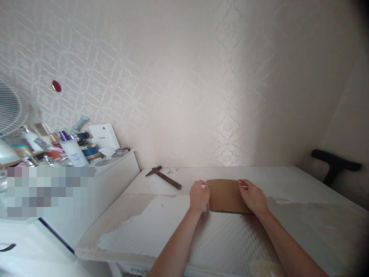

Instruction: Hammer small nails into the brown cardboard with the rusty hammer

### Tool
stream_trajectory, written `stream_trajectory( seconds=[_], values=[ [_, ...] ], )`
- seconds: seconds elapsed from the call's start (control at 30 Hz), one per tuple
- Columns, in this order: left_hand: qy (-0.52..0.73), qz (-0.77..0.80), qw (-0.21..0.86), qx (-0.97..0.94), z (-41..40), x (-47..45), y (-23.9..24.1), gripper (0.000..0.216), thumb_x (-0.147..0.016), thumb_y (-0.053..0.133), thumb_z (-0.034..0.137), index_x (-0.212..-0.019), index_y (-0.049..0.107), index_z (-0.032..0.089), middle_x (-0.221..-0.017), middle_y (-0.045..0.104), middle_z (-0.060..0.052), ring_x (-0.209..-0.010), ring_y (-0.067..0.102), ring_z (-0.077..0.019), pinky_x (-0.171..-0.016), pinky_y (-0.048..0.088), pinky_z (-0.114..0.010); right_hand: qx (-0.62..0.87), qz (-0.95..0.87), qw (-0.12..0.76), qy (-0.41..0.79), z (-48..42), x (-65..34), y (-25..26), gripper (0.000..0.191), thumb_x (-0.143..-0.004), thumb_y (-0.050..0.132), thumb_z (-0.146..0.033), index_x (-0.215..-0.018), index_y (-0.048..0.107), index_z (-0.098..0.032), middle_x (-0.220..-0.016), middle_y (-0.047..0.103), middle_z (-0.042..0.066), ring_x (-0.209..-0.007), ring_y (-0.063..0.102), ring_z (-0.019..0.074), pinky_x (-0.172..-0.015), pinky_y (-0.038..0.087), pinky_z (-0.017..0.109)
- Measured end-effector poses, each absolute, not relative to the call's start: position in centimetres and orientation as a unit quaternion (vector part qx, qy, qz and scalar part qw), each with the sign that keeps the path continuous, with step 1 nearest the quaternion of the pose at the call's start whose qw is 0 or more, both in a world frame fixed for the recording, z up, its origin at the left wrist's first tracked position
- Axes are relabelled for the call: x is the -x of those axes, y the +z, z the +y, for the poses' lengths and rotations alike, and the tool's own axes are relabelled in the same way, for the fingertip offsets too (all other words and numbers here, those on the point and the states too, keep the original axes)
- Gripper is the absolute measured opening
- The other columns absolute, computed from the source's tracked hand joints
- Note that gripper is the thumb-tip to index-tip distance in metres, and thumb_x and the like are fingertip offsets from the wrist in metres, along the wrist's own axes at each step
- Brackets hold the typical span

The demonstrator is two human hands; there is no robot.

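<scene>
Head view shows you with both hands on one brown board [226, 196], at the near middle of the white table [276, 177]. Your left hand [198, 196] grasps its left edge, and your right hand [253, 196] grasps its right edge — the board is between them, with its broad face toward you. I cannot tell if its lower edge touches the table or is a little lifted. The step in hand, as I judge, is to hold and position this board; the next move calls for an even grip on both sides, so that it does not tilt or slip. Under your forearms lies a sheet with a raised pattern [161, 227], and its irregular edge could catch a corner. To the left of the board rests a hammer [167, 179], its handle pointing toward your left hand — it leaves less room on that side. Just beside its head lie some small pieces [173, 171], too small to tell exactly. Farther left, a white cabinet [115, 184] carries crowded bottles [73, 152]; at the right stands a black T-shaped part [336, 159], well apart from your work.
</scene>
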State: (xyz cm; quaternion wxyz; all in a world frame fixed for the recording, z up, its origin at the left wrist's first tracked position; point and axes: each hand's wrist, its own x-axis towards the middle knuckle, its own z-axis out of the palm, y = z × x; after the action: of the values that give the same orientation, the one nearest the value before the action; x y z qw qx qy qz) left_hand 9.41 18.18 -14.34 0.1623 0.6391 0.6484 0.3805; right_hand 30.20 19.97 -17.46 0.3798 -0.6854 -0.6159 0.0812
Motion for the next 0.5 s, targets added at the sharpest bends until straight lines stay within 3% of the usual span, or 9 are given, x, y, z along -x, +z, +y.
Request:
stream_trajectory(
  seconds=[0.13,0.5],
  values=[
    [0.365,0.678,0.114,-0.628,18.18,-8.76,-13.76,0.021,-0.085,0.049,0.015,-0.096,0.067,0.016,-0.103,0.068,-0.009,-0.092,0.064,-0.0192,-0.091,0.044,-0.031,0.671,-0.622,0.398,0.070,20.01,-30.19,-17.65,0.029,-0.089,0.042,-0.026,-0.107,0.063,-0.018,-0.098,0.073,0.009,-0.088,0.068,0.0232,-0.076,0.050,0.033],
    [0.336,0.685,0.115,-0.636,17.91,-8.78,-13.85,0.022,-0.087,0.048,0.020,-0.098,0.068,0.018,-0.101,0.070,-0.007,-0.093,0.064,-0.0191,-0.089,0.044,-0.030,0.682,-0.623,0.381,0.039,19.86,-30.19,-17.63,0.031,-0.088,0.042,-0.026,-0.107,0.066,-0.019,-0.102,0.072,0.008,-0.090,0.067,0.0235,-0.079,0.049,0.033]
  ],
)
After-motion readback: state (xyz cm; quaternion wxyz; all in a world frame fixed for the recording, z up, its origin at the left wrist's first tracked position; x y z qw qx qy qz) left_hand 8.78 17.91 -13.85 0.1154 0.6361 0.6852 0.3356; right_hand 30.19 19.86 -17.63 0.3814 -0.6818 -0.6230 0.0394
